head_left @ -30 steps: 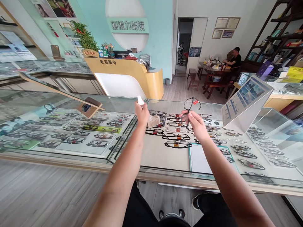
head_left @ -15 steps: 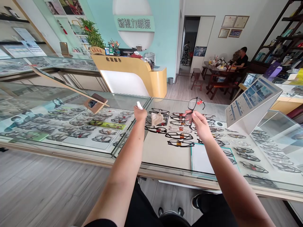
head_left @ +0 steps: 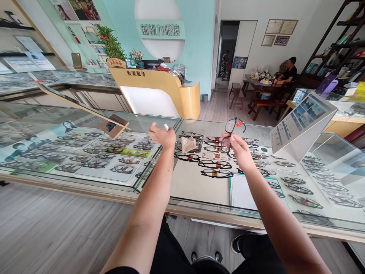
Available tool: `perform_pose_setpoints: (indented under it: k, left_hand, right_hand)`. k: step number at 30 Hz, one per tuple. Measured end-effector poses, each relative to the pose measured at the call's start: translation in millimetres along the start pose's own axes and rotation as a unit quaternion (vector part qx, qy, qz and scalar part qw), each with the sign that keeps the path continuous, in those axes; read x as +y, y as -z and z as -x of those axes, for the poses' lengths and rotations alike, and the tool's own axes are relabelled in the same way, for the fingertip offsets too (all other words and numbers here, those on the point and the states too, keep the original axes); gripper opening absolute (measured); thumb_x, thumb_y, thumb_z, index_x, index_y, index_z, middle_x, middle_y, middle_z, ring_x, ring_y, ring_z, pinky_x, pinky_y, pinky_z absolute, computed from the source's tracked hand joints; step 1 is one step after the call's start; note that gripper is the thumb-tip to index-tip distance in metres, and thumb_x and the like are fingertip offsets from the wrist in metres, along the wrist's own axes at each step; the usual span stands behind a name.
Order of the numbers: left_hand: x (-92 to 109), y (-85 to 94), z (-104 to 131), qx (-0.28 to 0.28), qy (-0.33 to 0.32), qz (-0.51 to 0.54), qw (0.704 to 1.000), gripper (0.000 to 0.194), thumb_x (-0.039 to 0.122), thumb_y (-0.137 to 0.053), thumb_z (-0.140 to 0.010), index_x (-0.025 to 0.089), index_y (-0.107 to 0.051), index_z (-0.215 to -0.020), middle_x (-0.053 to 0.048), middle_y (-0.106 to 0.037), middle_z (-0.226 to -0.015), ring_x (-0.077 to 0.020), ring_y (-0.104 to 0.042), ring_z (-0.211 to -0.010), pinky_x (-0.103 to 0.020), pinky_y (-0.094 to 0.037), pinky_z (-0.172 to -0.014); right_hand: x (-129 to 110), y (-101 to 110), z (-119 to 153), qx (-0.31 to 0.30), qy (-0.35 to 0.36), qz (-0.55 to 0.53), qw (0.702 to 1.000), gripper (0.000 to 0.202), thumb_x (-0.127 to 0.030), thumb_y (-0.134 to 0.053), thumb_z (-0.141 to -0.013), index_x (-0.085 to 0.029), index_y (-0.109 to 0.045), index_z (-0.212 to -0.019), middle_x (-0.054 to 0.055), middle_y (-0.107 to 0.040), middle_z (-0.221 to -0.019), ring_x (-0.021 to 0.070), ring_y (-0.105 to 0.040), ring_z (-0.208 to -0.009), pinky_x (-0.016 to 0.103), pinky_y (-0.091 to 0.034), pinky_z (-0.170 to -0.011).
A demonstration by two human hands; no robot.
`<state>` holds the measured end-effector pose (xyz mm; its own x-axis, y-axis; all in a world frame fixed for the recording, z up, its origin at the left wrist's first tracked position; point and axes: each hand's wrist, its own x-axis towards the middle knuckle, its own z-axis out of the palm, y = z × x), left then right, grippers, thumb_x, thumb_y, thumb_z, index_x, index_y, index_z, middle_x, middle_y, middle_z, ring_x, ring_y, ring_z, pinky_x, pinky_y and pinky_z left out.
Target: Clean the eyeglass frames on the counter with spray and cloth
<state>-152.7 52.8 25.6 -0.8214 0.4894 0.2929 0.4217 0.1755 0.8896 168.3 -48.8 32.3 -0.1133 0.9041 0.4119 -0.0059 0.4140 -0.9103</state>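
Observation:
Over the glass counter my left hand [head_left: 164, 136] is open, its fingers stretched out to the left. Just behind it shows the white top of a small bottle [head_left: 166, 127]; the rest of the bottle is hidden by the hand. My right hand [head_left: 240, 149] is closed on a pair of black-framed eyeglasses [head_left: 230, 133], held on end above the counter, with a red tag on the upper lens. Between my hands a crumpled beige cloth [head_left: 188, 144] lies on the glass, above displayed frames.
Rows of eyeglasses [head_left: 217, 173] lie in the glass display counter [head_left: 188, 182]. A tilted mirror with a wooden stand [head_left: 121, 128] rests at the left. To the right stands a white display card [head_left: 302, 125]. Beyond are a yellow cash desk [head_left: 190, 99] and a seated person [head_left: 290, 70].
My left hand has let go of the white bottle and spread its fingers to the left. My right hand still holds the eyeglasses in nearly the same place.

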Motion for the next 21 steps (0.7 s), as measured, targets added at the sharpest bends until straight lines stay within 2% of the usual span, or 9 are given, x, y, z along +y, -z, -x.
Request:
perform_pose_setpoints:
  k: [1,2,3,5,7,8,11,17,21]
  left_hand:
    - [6,5.4,5,0.042,-0.069,0.003,0.997,0.073,0.009,-0.072,-0.087,0.019,-0.045,-0.154,-0.027,-0.049,-0.164,-0.0471,-0.047,-0.161,-0.066,-0.039,-0.129]
    - [12,10.6,11,0.050,-0.136,0.007,0.989,0.066,0.010,-0.070,-0.090,0.019,-0.048,-0.151,-0.025,-0.052,-0.161,-0.0438,-0.051,-0.157,-0.061,-0.041,-0.129]
    - [17,15.2,15,0.034,-0.189,0.007,0.981,0.056,0.011,-0.067,-0.093,0.019,-0.053,-0.146,-0.023,-0.058,-0.156,-0.0404,-0.057,-0.150,-0.057,-0.044,-0.127]
    - [25,21.7,22,-0.056,-0.227,-0.031,0.972,0.034,0.016,-0.065,-0.097,0.019,-0.063,-0.132,-0.020,-0.069,-0.139,-0.0370,-0.069,-0.133,-0.051,-0.051,-0.119]
    - [28,23.8,24,-0.169,-0.194,-0.121,0.959,0.019,0.026,-0.066,-0.101,0.020,-0.071,-0.118,-0.019,-0.077,-0.126,-0.0385,-0.074,-0.123,-0.051,-0.056,-0.109]
    - [28,23.5,24,-0.222,-0.165,-0.176,0.945,0.018,0.032,-0.068,-0.101,0.020,-0.074,-0.113,-0.019,-0.079,-0.124,-0.0405,-0.075,-0.122,-0.051,-0.057,-0.105]
    - [26,19.6,19,-0.317,-0.097,-0.295,0.896,0.029,0.048,-0.075,-0.098,0.020,-0.081,-0.103,-0.023,-0.084,-0.122,-0.0458,-0.077,-0.123,-0.052,-0.059,-0.100]
    - [21,13.9,12,-0.325,-0.070,-0.339,0.880,0.043,0.053,-0.077,-0.095,0.017,-0.083,-0.119,-0.028,-0.082,-0.137,-0.0469,-0.077,-0.128,-0.048,-0.059,-0.096]
    - [18,12.1,11,-0.334,-0.074,-0.333,0.879,0.039,0.049,-0.085,-0.088,0.018,-0.082,-0.111,-0.028,-0.083,-0.129,-0.0472,-0.078,-0.124,-0.046,-0.058,-0.092]
  right_hand:
    - [0,0,0,-0.001,0.000,0.000,1.000,0.055,-0.079,-0.063,-0.105,-0.029,-0.083,-0.115,0.010,-0.087,-0.124,0.0278,-0.073,-0.097,0.046,-0.059,-0.089]
    - [0,0,1,-0.001,0.000,-0.001,1.000,0.055,-0.079,-0.063,-0.105,-0.029,-0.083,-0.116,0.009,-0.087,-0.124,0.0279,-0.073,-0.097,0.045,-0.059,-0.089]
    - [0,-1,1,0.000,-0.001,-0.003,1.000,0.054,-0.078,-0.063,-0.105,-0.029,-0.083,-0.117,0.009,-0.087,-0.124,0.0282,-0.073,-0.098,0.045,-0.059,-0.089]
    - [1,-1,1,0.005,-0.004,-0.013,1.000,0.053,-0.078,-0.065,-0.105,-0.030,-0.083,-0.117,0.009,-0.087,-0.124,0.0288,-0.073,-0.099,0.045,-0.058,-0.088]
    - [1,-1,1,0.008,-0.003,-0.027,1.000,0.051,-0.077,-0.068,-0.103,-0.030,-0.084,-0.113,0.009,-0.086,-0.124,0.0286,-0.072,-0.099,0.044,-0.057,-0.086]
    - [1,-1,1,0.007,-0.002,-0.034,0.999,0.051,-0.077,-0.069,-0.103,-0.030,-0.084,-0.112,0.009,-0.086,-0.124,0.0283,-0.071,-0.098,0.044,-0.056,-0.085]
    - [0,-1,1,0.000,-0.004,-0.046,0.999,0.049,-0.076,-0.071,-0.103,-0.030,-0.085,-0.114,0.008,-0.087,-0.120,0.0268,-0.070,-0.097,0.041,-0.054,-0.084]
    - [1,0,1,0.000,-0.003,-0.053,0.999,0.051,-0.076,-0.072,-0.102,-0.029,-0.086,-0.115,0.007,-0.087,-0.120,0.0250,-0.069,-0.094,0.040,-0.052,-0.082]
    - [1,0,0,0.001,-0.003,-0.055,0.998,0.051,-0.076,-0.074,-0.101,-0.030,-0.086,-0.117,0.007,-0.087,-0.118,0.0254,-0.069,-0.095,0.040,-0.051,-0.081]
